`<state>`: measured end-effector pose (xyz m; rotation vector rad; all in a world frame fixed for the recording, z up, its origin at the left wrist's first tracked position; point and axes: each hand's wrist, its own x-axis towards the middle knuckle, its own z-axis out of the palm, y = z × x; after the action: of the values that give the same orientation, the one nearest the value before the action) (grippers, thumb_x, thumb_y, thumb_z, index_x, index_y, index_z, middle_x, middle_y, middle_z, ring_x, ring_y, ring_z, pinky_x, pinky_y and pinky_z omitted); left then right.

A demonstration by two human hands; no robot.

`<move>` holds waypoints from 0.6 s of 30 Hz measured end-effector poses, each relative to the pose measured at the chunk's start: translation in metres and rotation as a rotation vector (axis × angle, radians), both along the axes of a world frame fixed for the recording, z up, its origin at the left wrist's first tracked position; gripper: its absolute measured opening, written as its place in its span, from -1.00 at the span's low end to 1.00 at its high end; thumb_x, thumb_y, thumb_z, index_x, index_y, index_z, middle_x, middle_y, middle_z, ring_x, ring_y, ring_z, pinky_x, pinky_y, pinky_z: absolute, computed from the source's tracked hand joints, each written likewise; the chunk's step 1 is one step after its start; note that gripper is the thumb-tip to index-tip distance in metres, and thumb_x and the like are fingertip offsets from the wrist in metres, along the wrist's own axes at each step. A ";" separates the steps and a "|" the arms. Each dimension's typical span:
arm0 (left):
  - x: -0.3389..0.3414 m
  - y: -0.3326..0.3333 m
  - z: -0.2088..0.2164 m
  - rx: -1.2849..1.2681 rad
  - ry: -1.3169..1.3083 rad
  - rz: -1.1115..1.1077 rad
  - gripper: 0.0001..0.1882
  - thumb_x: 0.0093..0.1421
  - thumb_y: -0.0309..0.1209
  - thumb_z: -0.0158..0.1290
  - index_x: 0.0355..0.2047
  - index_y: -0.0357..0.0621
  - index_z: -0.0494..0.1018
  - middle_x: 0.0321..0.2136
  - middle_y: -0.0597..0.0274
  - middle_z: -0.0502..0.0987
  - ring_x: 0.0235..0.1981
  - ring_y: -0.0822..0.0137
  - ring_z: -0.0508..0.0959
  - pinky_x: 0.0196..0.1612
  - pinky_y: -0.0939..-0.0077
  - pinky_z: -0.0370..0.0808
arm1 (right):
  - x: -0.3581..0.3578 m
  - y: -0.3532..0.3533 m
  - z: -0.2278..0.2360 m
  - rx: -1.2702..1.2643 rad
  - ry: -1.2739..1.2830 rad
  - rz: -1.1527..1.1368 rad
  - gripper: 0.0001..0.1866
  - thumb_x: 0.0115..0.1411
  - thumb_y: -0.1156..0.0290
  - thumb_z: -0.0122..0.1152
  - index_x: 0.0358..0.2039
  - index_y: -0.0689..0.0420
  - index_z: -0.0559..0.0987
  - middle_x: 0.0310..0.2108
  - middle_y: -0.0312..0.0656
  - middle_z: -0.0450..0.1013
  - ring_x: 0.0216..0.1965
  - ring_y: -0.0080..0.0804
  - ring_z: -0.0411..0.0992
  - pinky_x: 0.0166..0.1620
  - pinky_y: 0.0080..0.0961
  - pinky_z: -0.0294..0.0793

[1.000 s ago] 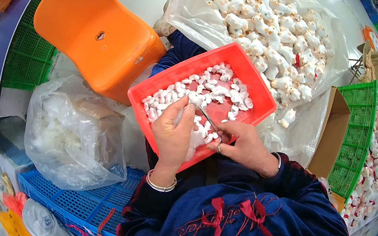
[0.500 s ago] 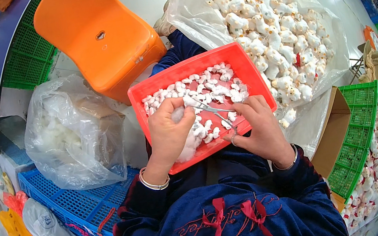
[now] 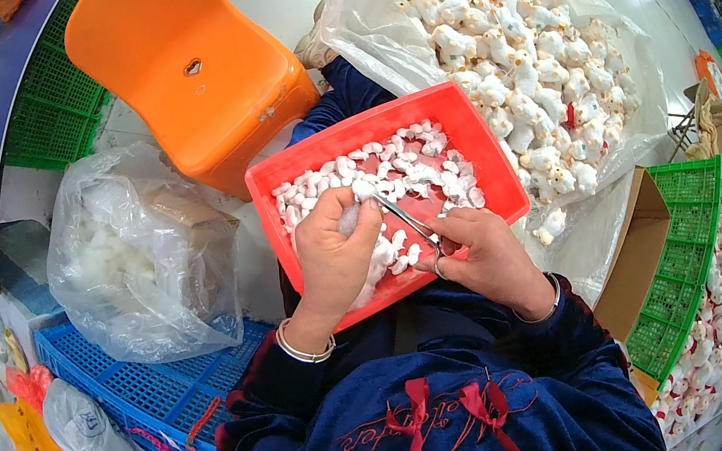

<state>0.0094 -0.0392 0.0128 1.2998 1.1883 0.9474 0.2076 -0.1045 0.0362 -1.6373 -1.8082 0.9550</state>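
Observation:
My left hand pinches a small white fabric piece between thumb and forefinger, with a tuft of white fluffy stuffing in the palm. My right hand grips metal ring-handled forceps. Their jaws are together, and the tips meet the white piece at my left fingertips. Both hands are over a red plastic tray at my lap. Many small white pieces lie scattered in it. More stuffing sits by the tray's near left side, partly hidden by my left hand.
An orange chair stands beyond the tray at left. Left of me, a clear bag of stuffing rests by a blue crate. At right are a large bag of white plush figures, a cardboard box and a green crate.
The forceps' jaws and handles have come together, and my right fingers have closed round the handles. My left hand has turned slightly, still pinching the white piece.

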 end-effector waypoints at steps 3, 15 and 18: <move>-0.003 0.002 0.001 -0.116 -0.066 -0.143 -0.84 0.26 -0.49 0.15 -0.20 -0.31 0.59 -0.37 0.30 0.66 -0.32 0.56 0.56 -0.19 0.60 0.52 | 0.003 -0.003 0.001 -0.020 -0.015 -0.053 -0.64 -0.02 0.29 0.50 -0.21 0.12 0.65 -0.48 -0.18 0.47 -0.38 -0.14 0.45 -0.32 -0.24 0.39; -0.027 0.016 0.003 -0.292 -0.132 -0.282 -0.73 0.36 -0.44 0.07 0.00 -0.29 0.58 -0.43 0.37 0.58 -0.53 0.66 0.39 -0.43 0.75 0.35 | 0.031 0.004 0.024 0.115 -0.408 0.104 -0.62 -0.03 0.31 0.48 -0.16 0.04 0.65 -0.38 -0.26 0.46 -0.23 -0.23 0.41 -0.17 -0.29 0.29; -0.023 0.015 -0.004 -0.312 -0.198 -0.295 -0.76 0.33 -0.43 0.16 -0.05 -0.28 0.60 -0.43 0.45 0.57 -0.45 0.70 0.44 -0.37 0.75 0.38 | 0.031 0.003 0.023 0.103 -0.420 0.115 -0.62 -0.01 0.30 0.47 -0.13 0.00 0.64 -0.36 -0.26 0.47 -0.22 -0.22 0.41 -0.17 -0.28 0.30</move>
<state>-0.0133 -0.0245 0.0089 1.0668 0.9181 0.6302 0.2383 -0.1017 0.0591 -1.7817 -2.2065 0.5787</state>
